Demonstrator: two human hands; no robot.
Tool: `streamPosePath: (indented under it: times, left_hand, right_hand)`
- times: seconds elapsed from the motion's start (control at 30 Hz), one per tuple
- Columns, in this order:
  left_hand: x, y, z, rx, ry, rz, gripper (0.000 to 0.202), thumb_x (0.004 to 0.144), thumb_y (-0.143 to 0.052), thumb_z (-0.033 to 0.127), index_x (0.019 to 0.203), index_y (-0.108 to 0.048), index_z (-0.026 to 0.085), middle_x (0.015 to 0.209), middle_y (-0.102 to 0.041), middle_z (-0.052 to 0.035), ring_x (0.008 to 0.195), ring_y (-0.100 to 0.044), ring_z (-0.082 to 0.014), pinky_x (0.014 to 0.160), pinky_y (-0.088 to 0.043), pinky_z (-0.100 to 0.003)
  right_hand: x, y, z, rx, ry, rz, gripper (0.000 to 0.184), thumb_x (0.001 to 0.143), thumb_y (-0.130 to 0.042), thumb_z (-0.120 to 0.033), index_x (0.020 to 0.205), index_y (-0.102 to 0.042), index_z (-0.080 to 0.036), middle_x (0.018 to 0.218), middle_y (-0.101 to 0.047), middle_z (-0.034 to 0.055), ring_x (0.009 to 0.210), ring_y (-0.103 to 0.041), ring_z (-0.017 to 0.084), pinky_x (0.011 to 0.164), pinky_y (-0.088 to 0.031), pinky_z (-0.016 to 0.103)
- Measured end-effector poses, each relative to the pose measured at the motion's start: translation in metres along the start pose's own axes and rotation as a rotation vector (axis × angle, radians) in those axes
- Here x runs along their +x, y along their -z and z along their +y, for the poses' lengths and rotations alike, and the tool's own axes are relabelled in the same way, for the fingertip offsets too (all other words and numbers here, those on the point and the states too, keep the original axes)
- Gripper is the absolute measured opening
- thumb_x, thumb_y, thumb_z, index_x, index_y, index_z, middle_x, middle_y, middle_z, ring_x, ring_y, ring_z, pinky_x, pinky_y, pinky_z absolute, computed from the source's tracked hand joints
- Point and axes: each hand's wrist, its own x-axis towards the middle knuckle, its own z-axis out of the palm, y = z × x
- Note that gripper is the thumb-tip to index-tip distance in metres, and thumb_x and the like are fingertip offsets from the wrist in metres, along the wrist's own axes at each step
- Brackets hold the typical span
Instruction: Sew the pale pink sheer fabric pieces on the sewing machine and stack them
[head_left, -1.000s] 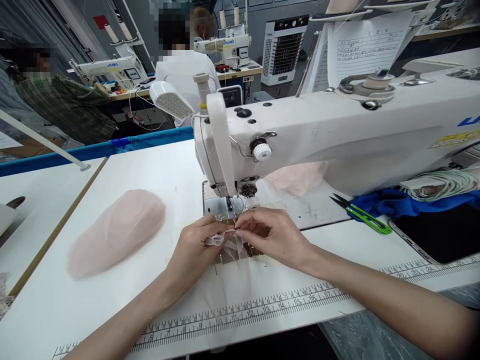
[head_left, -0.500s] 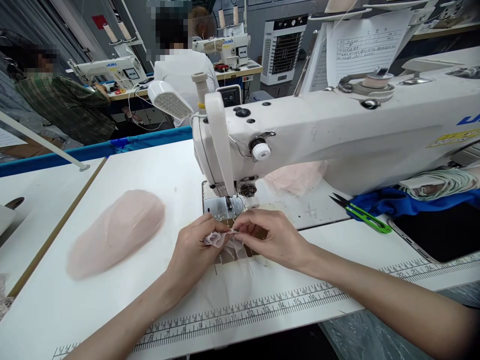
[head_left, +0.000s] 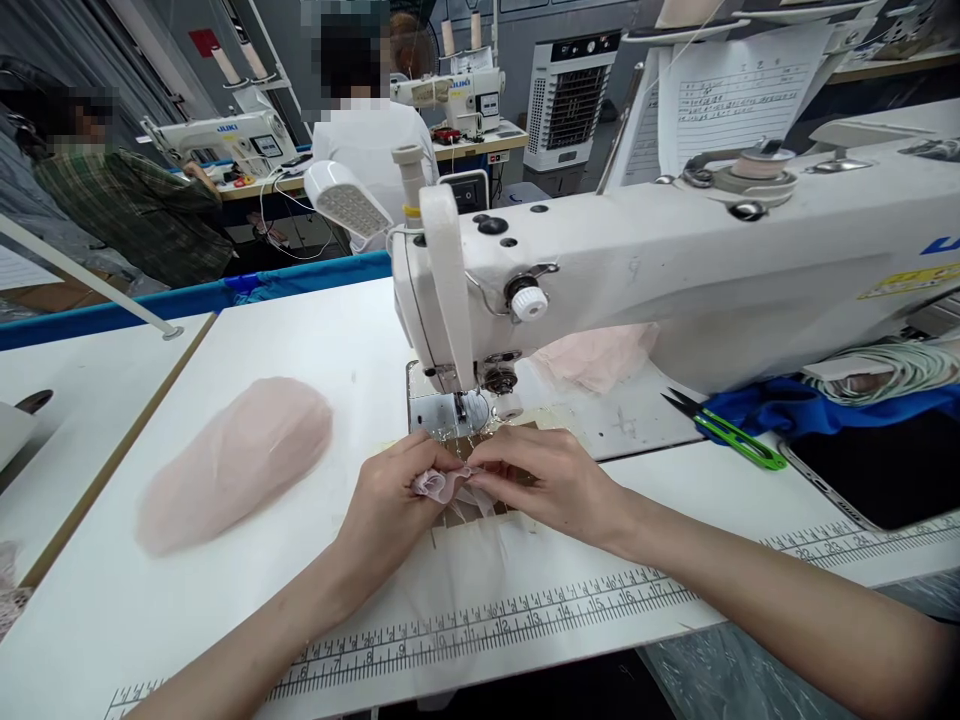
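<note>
A thin, gathered piece of sheer fabric [head_left: 435, 484] is pinched between my two hands, just in front of the sewing machine's needle area [head_left: 461, 408]. My left hand [head_left: 394, 490] is closed on its bunched end. Thumb and fingertips of my right hand [head_left: 559, 480] pinch the same fabric close beside the left fingertips. Part of the see-through cloth hangs down over the table's front, faint against the white. The white sewing machine [head_left: 600, 260] stands directly beyond my hands, and a brown patch of its bed shows beneath them.
A pale pink sheer bundle [head_left: 240, 465] lies at left; another pink piece [head_left: 596, 355] sits under the machine arm. Green thread snips [head_left: 731, 432], blue cloth [head_left: 772, 405] and a dark-screened device [head_left: 877, 465] are at right. A printed ruler [head_left: 525, 620] runs along the front edge. Two people [head_left: 371, 150] sit beyond.
Both hands stay at nearly the same spot, still pinching the fabric, whose bunched end has shifted slightly. The whole view has moved a little.
</note>
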Motion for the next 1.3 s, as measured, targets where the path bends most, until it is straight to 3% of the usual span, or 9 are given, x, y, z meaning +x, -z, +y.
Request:
streamPosePath:
  times: [0.17,0.27,0.4,0.53,0.63,0.73,0.87,1.13,1.3]
  left_hand:
    - [0.000,0.003,0.004,-0.005,0.030,-0.029,0.010,0.082,-0.062,0.012,0.074,-0.063,0.019,0.064,-0.056,0.0046,0.057,-0.050,-0.0073,0.051,-0.037,-0.019]
    - [0.002,0.011,0.012,-0.083,0.163,-0.175,0.013,0.082,-0.064,0.020,0.068,-0.063,0.020,0.062,-0.057,0.0049,0.055,-0.049,-0.0076,0.050,-0.036,-0.019]
    - [0.006,0.018,0.016,-0.172,0.382,-0.433,0.020,0.080,-0.066,0.035,0.064,-0.064,0.022,0.062,-0.060,0.0046,0.059,-0.053,-0.0107,0.051,-0.038,-0.021]
    - [0.006,0.008,0.006,0.115,0.433,-0.378,0.021,0.082,-0.063,0.038,0.066,-0.064,0.024,0.066,-0.064,0.0040,0.060,-0.056,-0.0147,0.052,-0.037,-0.026]
    - [0.004,-0.002,0.000,0.322,0.313,-0.274,0.009,0.083,-0.063,0.033,0.086,-0.065,0.024,0.078,-0.068,0.0025,0.067,-0.059,-0.0175,0.063,-0.043,-0.032]
    - [0.000,-0.007,0.000,0.509,0.093,-0.097,0.042,0.079,-0.070,0.032,0.116,-0.055,0.019,0.107,-0.067,-0.0068,0.096,-0.060,-0.0254,0.083,-0.044,-0.043]
    - [-0.007,-0.009,0.007,0.735,-0.197,0.033,0.037,0.084,-0.064,0.026,0.118,-0.055,0.013,0.120,-0.062,-0.0137,0.115,-0.051,-0.0299,0.099,-0.035,-0.048]
    - [-0.022,-0.015,0.013,0.814,-0.332,-0.132,0.040,0.088,-0.037,0.001,0.121,-0.058,0.011,0.119,-0.067,-0.0102,0.110,-0.058,-0.0260,0.098,-0.033,-0.047]
    - [-0.019,-0.012,0.011,0.799,-0.327,-0.178,0.039,0.090,-0.037,0.001,0.122,-0.058,0.007,0.124,-0.065,-0.0124,0.113,-0.058,-0.0263,0.094,-0.034,-0.047]
  right_hand:
    - [0.000,0.003,-0.003,-0.053,0.082,0.040,0.010,0.093,-0.056,-0.020,0.092,-0.066,-0.018,0.078,-0.069,0.0008,0.067,-0.061,0.009,0.059,-0.049,0.018]
    - [0.002,0.009,-0.010,-0.064,0.091,0.019,0.013,0.092,-0.056,-0.020,0.086,-0.067,-0.017,0.069,-0.067,-0.0006,0.058,-0.057,0.008,0.055,-0.045,0.020]
    - [0.005,0.013,-0.017,0.101,-0.172,-0.169,0.011,0.087,-0.063,-0.022,0.077,-0.068,-0.018,0.063,-0.065,-0.0029,0.054,-0.055,0.007,0.050,-0.040,0.019]
    - [0.008,0.003,-0.010,-0.019,-0.375,-0.236,0.011,0.085,-0.063,-0.018,0.075,-0.069,-0.019,0.066,-0.066,-0.0033,0.057,-0.057,0.009,0.053,-0.039,0.020]
    - [0.009,-0.006,0.001,-0.202,-0.320,-0.176,0.013,0.083,-0.061,-0.014,0.074,-0.069,-0.019,0.066,-0.066,-0.0034,0.059,-0.056,0.010,0.056,-0.037,0.022]
    - [0.012,-0.010,0.007,-0.289,-0.312,-0.128,0.013,0.081,-0.061,-0.012,0.073,-0.068,-0.019,0.064,-0.065,-0.0036,0.057,-0.054,0.010,0.060,-0.035,0.024]
    - [0.014,-0.010,0.010,-0.309,-0.344,-0.101,0.010,0.080,-0.066,-0.015,0.072,-0.066,-0.020,0.061,-0.062,-0.0057,0.055,-0.053,0.009,0.074,-0.035,0.029]
    - [0.017,-0.010,0.015,-0.292,-0.422,-0.099,0.012,0.085,-0.063,-0.019,0.073,-0.067,-0.020,0.059,-0.061,-0.0057,0.061,-0.056,0.012,0.080,-0.032,0.032]
    - [0.008,-0.006,0.017,-0.392,-0.195,-0.070,0.017,0.088,-0.054,-0.014,0.090,-0.070,-0.020,0.075,-0.069,-0.0015,0.069,-0.058,0.013,0.082,-0.032,0.033]
